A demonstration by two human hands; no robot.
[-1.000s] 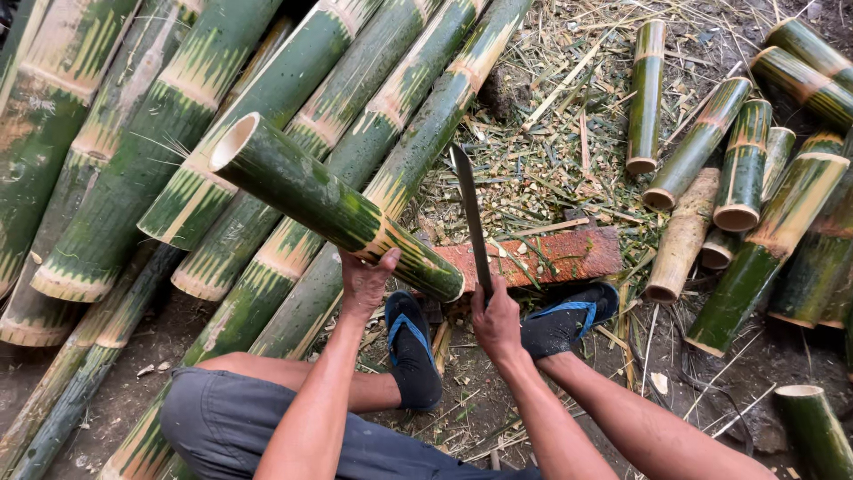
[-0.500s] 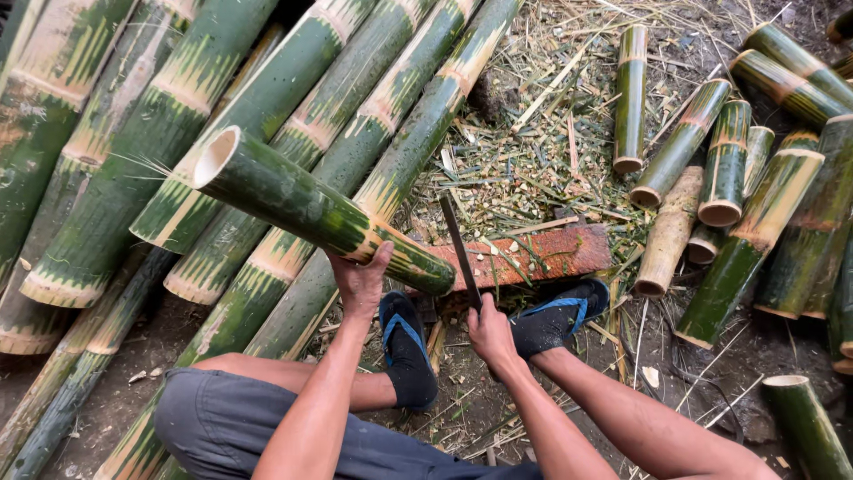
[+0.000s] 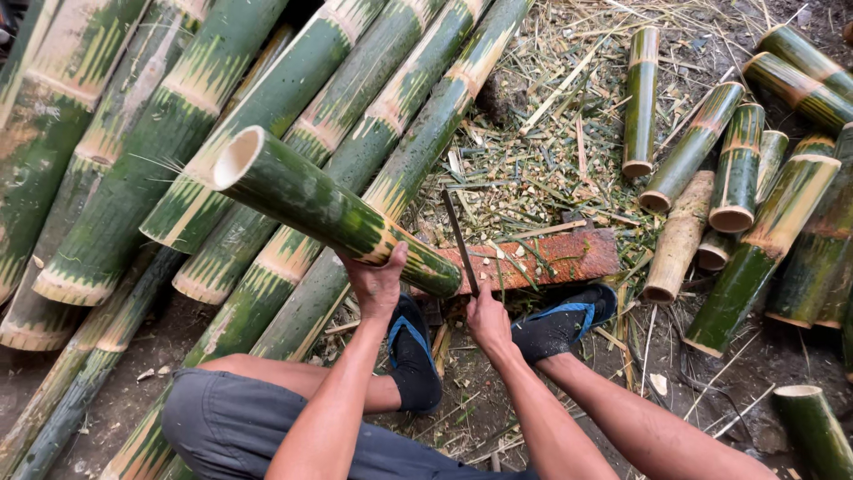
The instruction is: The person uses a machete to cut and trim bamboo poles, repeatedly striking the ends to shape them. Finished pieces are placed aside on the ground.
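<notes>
Green bamboo section (image 3: 329, 212): lying tilted, lower end on reddish wooden block (image 3: 551, 258). Left hand (image 3: 378, 283) is clamping its underside; right hand (image 3: 487, 320) is gripping machete (image 3: 460, 240) closed-fisted, just beside block.

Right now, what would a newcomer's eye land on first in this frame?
First, the thick green bamboo section propped at centre, its hollow cut end up-left, steadied from beneath by the left hand. Next, the right hand gripping a long dark blade over a reddish wooden block. Long bamboo poles fill the left side; short cut pieces lie at right.
</notes>
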